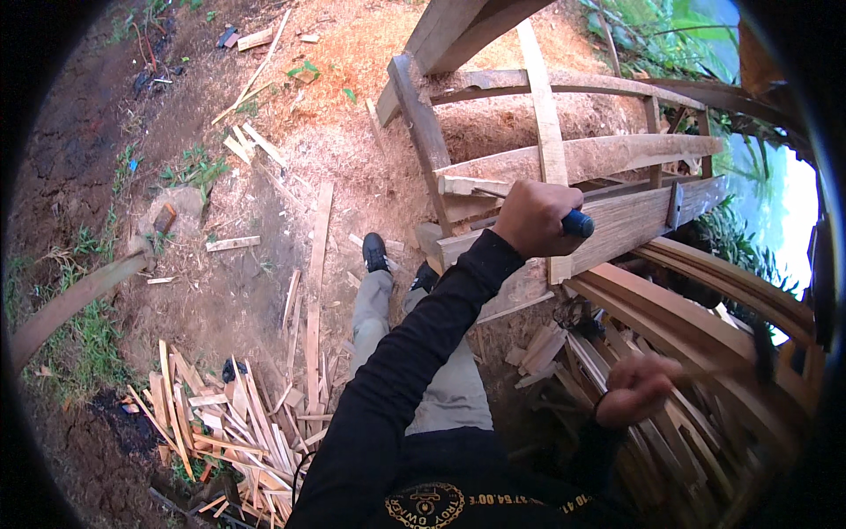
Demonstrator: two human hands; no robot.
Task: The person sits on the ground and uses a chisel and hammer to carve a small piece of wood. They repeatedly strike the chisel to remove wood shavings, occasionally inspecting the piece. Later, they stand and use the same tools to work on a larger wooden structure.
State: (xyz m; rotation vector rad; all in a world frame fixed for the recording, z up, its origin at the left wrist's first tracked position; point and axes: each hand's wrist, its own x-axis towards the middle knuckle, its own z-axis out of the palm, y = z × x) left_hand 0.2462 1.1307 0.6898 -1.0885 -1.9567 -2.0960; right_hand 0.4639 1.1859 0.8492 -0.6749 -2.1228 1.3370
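Note:
My left hand [539,219] is closed around a chisel with a dark blue handle [577,223]. Its thin metal blade [490,193] points left and meets the end of a pale wooden board [467,185] lying on a timber frame. To the lower right, my right hand [636,388] is wrapped round a hammer whose wooden handle is smeared by motion. The hammer's dark head [763,353] is also blurred, apart from the chisel. A light upright-looking batten [544,115] crosses the frame just beyond my left hand.
The frame's thick side beam [639,216] runs to the right. Long planks [696,322] are stacked at the right, above scrap strips. Offcuts [251,423] lie heaped at the lower left. Sawdust [352,53] covers the ground ahead, and my shoe [374,253] stands near a long strip.

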